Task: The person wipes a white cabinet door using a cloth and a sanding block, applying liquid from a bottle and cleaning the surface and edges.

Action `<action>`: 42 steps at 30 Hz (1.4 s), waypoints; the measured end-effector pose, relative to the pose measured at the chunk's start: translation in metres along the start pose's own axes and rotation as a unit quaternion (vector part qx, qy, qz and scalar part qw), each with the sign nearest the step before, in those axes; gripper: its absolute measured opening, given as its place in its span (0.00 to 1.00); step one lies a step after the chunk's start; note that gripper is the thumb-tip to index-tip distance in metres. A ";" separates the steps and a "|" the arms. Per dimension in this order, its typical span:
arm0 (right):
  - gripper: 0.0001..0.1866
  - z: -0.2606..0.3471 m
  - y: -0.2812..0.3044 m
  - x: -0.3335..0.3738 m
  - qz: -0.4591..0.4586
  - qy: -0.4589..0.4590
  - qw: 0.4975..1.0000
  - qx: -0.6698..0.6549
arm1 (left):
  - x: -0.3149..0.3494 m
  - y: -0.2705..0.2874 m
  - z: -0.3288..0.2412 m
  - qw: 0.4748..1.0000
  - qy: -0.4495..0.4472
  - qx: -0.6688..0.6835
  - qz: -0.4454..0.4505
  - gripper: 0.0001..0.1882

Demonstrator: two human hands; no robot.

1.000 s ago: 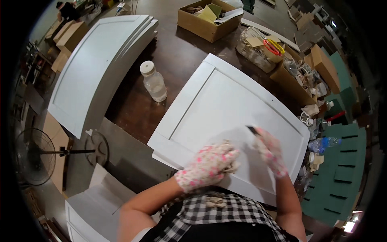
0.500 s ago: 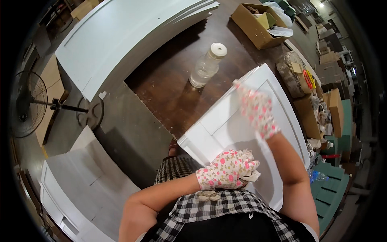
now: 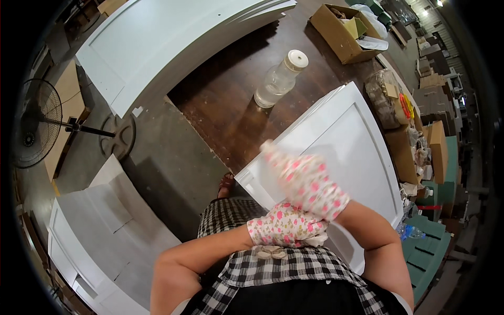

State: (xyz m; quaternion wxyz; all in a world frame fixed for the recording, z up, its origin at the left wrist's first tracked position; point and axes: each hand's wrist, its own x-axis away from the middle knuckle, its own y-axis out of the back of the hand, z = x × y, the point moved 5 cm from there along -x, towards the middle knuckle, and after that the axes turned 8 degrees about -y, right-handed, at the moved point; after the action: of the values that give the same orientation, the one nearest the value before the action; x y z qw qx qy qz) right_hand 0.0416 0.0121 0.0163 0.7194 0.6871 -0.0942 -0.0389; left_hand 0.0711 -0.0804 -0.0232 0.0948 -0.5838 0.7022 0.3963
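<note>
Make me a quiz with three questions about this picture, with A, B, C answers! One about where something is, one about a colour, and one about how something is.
1. Where does the clear plastic jar stand?
A. on the dark wooden table
B. on the floor by the fan
C. inside the cardboard box

2. What colour is the panel in front of the person?
A. green
B. white
C. brown

3. How is the jar?
A. lying on its side
B. open, with no lid
C. upright, with its lid on

Answers:
1. A, it stands on the bare dark wood beside the panel.
2. B, its whole face is white.
3. C, it stands upright with a white cap on top.

Both hands, left hand and right hand, wear flowered gloves.
</note>
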 end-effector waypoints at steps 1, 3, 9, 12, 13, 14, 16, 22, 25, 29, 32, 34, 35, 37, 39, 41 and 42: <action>0.34 0.011 -0.002 0.001 -0.004 0.048 0.998 -0.030 | 0.000 -0.003 0.000 1.000 0.016 0.005 0.014 0.30; 0.35 0.020 -0.006 0.001 0.036 0.121 0.987 -0.097 | 0.000 -0.003 0.000 0.998 0.052 0.014 0.044 0.31; 0.31 -0.018 0.004 -0.002 -0.011 -0.051 0.998 0.040 | -0.006 -0.002 0.000 0.997 0.000 -0.061 0.056 0.33; 0.32 0.031 0.009 -0.002 0.091 0.049 0.994 -0.041 | 0.023 -0.029 0.019 0.977 0.032 0.209 -0.018 0.35; 0.32 0.034 0.013 -0.001 0.078 0.090 0.987 -0.106 | 0.025 -0.035 0.015 0.996 -0.001 0.082 -0.032 0.35; 0.32 0.037 0.018 0.000 0.065 0.130 0.975 -0.170 | 0.026 -0.042 0.013 0.997 -0.025 -0.041 -0.055 0.35; 0.33 0.019 0.008 -0.005 0.157 -0.031 0.964 -0.213 | 0.008 -0.012 0.002 0.999 -0.027 -0.033 0.021 0.36; 0.38 0.012 0.002 -0.001 0.104 -0.030 0.993 -0.039 | 0.015 -0.022 0.015 0.970 0.135 0.200 0.002 0.34; 0.32 -0.011 0.000 0.000 0.021 -0.096 0.993 -0.062 | -0.001 -0.002 -0.002 0.998 0.003 -0.054 -0.015 0.33; 0.32 -0.016 0.006 0.000 -0.015 -0.122 0.992 -0.044 | -0.005 0.005 -0.007 0.997 -0.019 -0.076 -0.010 0.33; 0.36 0.000 0.003 -0.003 0.035 -0.101 0.993 0.051 | 0.000 0.000 -0.004 0.997 -0.023 -0.064 -0.020 0.33; 0.37 0.015 0.005 -0.004 0.058 -0.068 0.994 0.065 | 0.008 -0.010 0.001 0.998 -0.027 -0.049 -0.040 0.32; 0.36 0.025 0.007 -0.005 0.069 -0.047 0.996 0.045 | 0.014 -0.015 0.002 0.997 -0.031 -0.040 -0.052 0.32; 0.38 0.037 0.004 -0.004 0.105 0.008 0.994 -0.006 | 0.027 -0.034 0.013 0.990 0.030 0.123 -0.059 0.29; 0.40 0.039 0.006 -0.005 0.186 0.054 0.980 -0.053 | 0.028 -0.038 0.017 0.935 0.144 0.321 -0.055 0.27; 0.40 0.029 0.002 0.000 0.094 0.060 0.993 0.044 | 0.012 -0.015 0.006 0.969 0.115 0.217 -0.026 0.24; 0.39 0.027 0.007 -0.002 -0.040 0.019 0.988 0.149 | 0.003 -0.002 -0.002 0.997 0.043 0.060 -0.018 0.23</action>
State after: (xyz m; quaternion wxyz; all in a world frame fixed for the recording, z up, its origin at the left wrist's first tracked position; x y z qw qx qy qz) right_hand 0.0341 -0.0136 0.0244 0.6085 0.7905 -0.0575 -0.0402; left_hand 0.0724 -0.0842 -0.0245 0.1067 -0.6063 0.7171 0.3268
